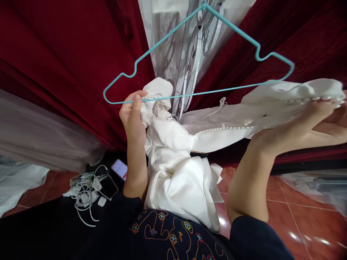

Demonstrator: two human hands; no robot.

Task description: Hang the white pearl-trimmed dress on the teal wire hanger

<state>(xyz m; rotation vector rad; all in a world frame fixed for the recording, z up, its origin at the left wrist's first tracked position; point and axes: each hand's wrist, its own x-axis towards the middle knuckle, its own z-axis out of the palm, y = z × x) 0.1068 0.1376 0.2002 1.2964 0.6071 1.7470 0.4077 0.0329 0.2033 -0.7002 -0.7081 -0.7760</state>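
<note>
Phones (119, 169) and white cables (86, 195) lie on the floor at left. Left hand (132, 115) pinches the white pearl-trimmed garment (173, 162) against the teal wire hanger (200, 54) bar. The garment spans rightward to the right hand (311, 119), fingers closed on its pearl edge.

Floor (298, 220): I see glossy red-brown tiles with pale grout lines, and bright glints of light on the right side.
Dark cloth (43, 231): I see it spread over the floor at lower left.
Phone (119, 169): lies near the cloth's far edge, screen lit.
Second phone (108, 184): dark, flat, just beside the lit one.
White cables (84, 198): a loose tangle with small white chargers, touching the dark phone.
Clear plastic sheet (322, 187): I see it crumpled on the tiles at far right.
</note>
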